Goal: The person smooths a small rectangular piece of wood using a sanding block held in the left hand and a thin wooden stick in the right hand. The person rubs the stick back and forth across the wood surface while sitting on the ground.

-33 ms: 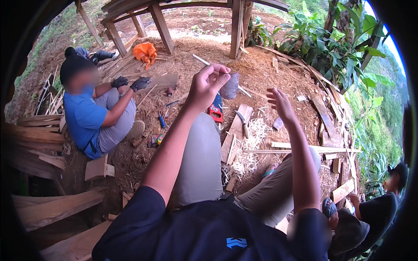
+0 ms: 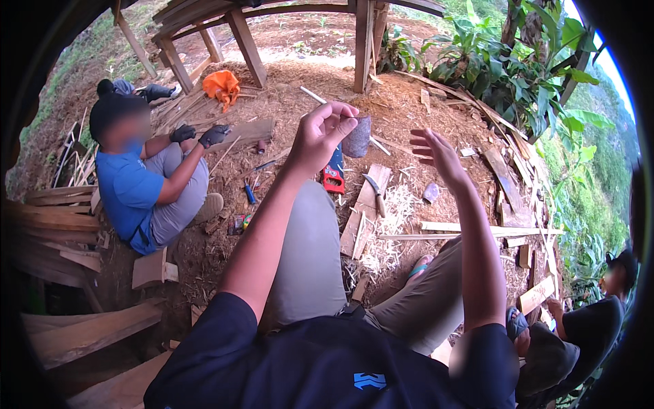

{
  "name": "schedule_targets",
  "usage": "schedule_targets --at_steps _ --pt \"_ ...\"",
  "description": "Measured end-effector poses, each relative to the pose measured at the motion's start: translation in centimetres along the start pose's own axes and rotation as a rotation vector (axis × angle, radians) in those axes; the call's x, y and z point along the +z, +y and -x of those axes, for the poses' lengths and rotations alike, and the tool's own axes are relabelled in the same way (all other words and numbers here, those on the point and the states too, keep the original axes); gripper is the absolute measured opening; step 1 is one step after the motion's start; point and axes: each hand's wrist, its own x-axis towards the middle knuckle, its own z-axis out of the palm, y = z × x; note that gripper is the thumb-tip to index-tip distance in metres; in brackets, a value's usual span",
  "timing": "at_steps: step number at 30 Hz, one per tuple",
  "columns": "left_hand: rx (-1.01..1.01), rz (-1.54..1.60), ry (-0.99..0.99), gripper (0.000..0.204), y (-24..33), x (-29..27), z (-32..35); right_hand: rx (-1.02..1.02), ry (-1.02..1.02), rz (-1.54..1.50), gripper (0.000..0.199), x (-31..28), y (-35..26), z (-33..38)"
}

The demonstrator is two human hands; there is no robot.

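Observation:
My left hand (image 2: pixel 322 136) pinches the upper edge of a thin grey-purple speckled piece (image 2: pixel 356 138) between thumb and fingers; it hangs with a rounded lower end, and its exact kind is unclear. Held up to the right of it, my right hand (image 2: pixel 437 155) is open, fingers stretched, touching nothing. Below and between my hands, a knife (image 2: pixel 379 198) with a light handle lies on a wooden board (image 2: pixel 364 217). A handsaw (image 2: pixel 334 178) with a red handle rests left of the board. On the ground below my right hand is another grey-purple piece (image 2: pixel 431 193).
At the left a person (image 2: pixel 139 174) in a blue shirt and dark gloves sits low. Another person (image 2: pixel 579 334) in dark clothes is at the lower right. Wood shavings (image 2: pixel 398 215), thin strips (image 2: pixel 470 230), a blue-handled tool (image 2: pixel 250 193) and an orange cloth (image 2: pixel 221 87) lie on the ground.
My right hand has risen slightly, its fingers a little straighter. The left hand keeps its pinch on the grey-purple piece. The whole view has shifted slightly.

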Motion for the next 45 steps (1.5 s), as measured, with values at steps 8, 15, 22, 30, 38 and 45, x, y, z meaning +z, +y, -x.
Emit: schedule_targets --at_steps 8,15,22,30,38,45 --pt "-0.071 0.023 -0.354 0.008 -2.8 3.0 -4.5 0.010 -0.331 0.039 0.052 0.3 -4.8 0.5" --pt "-0.265 -0.078 -0.400 0.020 -9.1 4.4 -4.3 -0.090 -0.184 0.217 0.038 -1.1 2.8 -3.0" --pt "-0.378 -0.324 -0.261 0.018 -13.0 3.4 -2.7 0.134 -0.107 0.003 0.028 -3.0 3.8 -2.5" --pt "-0.342 -0.177 -0.003 0.019 -14.7 4.6 -2.6 0.032 -0.020 -0.132 0.032 -2.2 6.4 -2.1" --pt "-0.386 -0.219 -0.019 0.010 -14.5 4.9 -1.6 0.201 -0.070 -0.276 0.030 -1.2 5.8 -1.0" --pt "-0.375 -0.195 -0.032 0.018 -14.5 6.0 -0.6 0.184 -0.090 -0.258 0.033 -0.3 5.5 -0.8"
